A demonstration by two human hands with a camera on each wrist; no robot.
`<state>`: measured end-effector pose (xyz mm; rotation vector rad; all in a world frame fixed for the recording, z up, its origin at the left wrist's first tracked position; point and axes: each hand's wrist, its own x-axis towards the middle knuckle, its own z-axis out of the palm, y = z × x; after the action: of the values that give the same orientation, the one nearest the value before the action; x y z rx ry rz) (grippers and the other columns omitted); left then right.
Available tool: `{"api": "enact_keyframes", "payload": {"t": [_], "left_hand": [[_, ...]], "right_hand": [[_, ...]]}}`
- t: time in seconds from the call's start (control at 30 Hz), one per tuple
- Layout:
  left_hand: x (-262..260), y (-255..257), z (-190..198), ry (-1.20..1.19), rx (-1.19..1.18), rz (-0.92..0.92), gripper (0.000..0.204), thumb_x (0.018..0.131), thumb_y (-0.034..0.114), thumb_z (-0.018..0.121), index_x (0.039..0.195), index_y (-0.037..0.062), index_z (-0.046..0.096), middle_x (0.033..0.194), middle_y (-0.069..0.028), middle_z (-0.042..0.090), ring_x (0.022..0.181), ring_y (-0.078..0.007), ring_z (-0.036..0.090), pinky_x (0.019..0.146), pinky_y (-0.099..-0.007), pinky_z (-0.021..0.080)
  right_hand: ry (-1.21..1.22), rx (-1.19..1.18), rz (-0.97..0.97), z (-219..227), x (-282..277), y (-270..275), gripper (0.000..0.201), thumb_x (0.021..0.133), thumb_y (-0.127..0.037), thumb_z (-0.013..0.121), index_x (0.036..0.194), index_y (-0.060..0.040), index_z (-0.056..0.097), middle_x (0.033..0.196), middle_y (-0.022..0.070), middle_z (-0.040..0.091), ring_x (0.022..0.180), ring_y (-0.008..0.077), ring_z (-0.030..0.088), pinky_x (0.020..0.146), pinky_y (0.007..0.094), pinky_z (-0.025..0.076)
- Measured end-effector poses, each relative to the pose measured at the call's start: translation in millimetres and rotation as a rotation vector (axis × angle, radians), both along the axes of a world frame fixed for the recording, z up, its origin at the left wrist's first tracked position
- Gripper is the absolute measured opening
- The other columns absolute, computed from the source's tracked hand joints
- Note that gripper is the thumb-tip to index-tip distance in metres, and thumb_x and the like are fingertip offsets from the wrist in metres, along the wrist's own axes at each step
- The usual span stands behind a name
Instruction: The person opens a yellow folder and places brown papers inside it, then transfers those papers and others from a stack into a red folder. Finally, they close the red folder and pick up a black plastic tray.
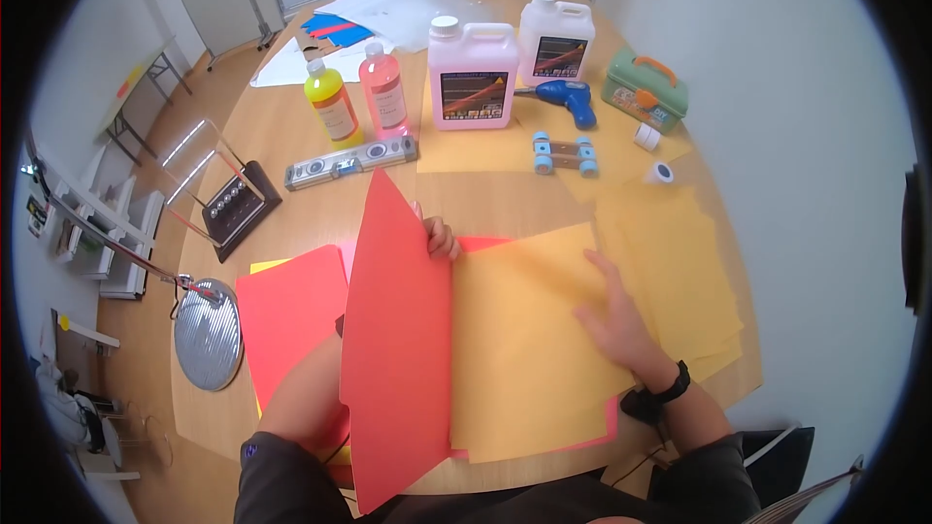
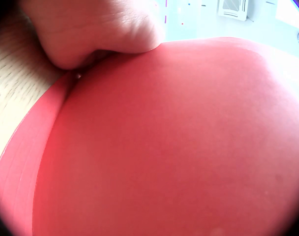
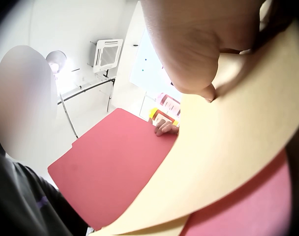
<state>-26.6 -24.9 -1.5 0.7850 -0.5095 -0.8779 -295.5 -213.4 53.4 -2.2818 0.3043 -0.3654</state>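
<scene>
A red folder (image 1: 403,330) stands open, its left cover raised nearly upright. My left hand (image 1: 440,239) grips that cover at its far edge, fingers curled over it; the left wrist view shows the hand (image 2: 97,29) against the red surface (image 2: 164,137). Yellow sheets (image 1: 529,349) lie over the folder's right side. My right hand (image 1: 621,325) rests on their right part with fingers extended. In the right wrist view, the hand (image 3: 198,44) touches the curving yellow sheet (image 3: 228,142), and the raised red cover (image 3: 115,167) is beyond it.
Red folders (image 1: 291,311) lie left, more yellow sheets (image 1: 680,281) right. Behind stand a spirit level (image 1: 351,162), yellow bottle (image 1: 333,107), pink bottle (image 1: 385,92), two jugs (image 1: 473,73), blue drill (image 1: 568,99), small wheeled car (image 1: 564,153) and green box (image 1: 643,89). A Newton's cradle (image 1: 233,204) stands left.
</scene>
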Motion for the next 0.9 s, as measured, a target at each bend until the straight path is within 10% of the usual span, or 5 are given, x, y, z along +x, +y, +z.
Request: {"api": "enact_keyframes", "payload": {"t": [0.4,0.9], "left_hand": [[9,0,-16,-0.016,-0.063,-0.026,0.067,0.111,0.055,0.017,0.067,0.0124,0.044,0.062,-0.0019,0.038,0.068,-0.0215,0.043,0.077,-0.0369,0.042],[4,2,-7,-0.035,-0.016,0.005,0.066,0.11,0.057,0.021,0.067,0.0118,0.043,0.063,-0.0022,0.038,0.072,-0.0226,0.046,0.08,-0.0382,0.043]], "right_hand": [[-0.008,-0.043,0.083,-1,-2,-3,0.047,0.092,-0.004,0.065,0.137,-0.0088,0.054,0.127,0.0196,0.061,0.121,0.0383,0.059,0.102,0.0415,0.047],[0.028,-0.036,0.041,-4,-1,-2,0.054,0.091,-0.007,0.068,0.141,-0.0018,0.049,0.139,0.0205,0.056,0.131,0.0379,0.054,0.111,0.0421,0.042]]}}
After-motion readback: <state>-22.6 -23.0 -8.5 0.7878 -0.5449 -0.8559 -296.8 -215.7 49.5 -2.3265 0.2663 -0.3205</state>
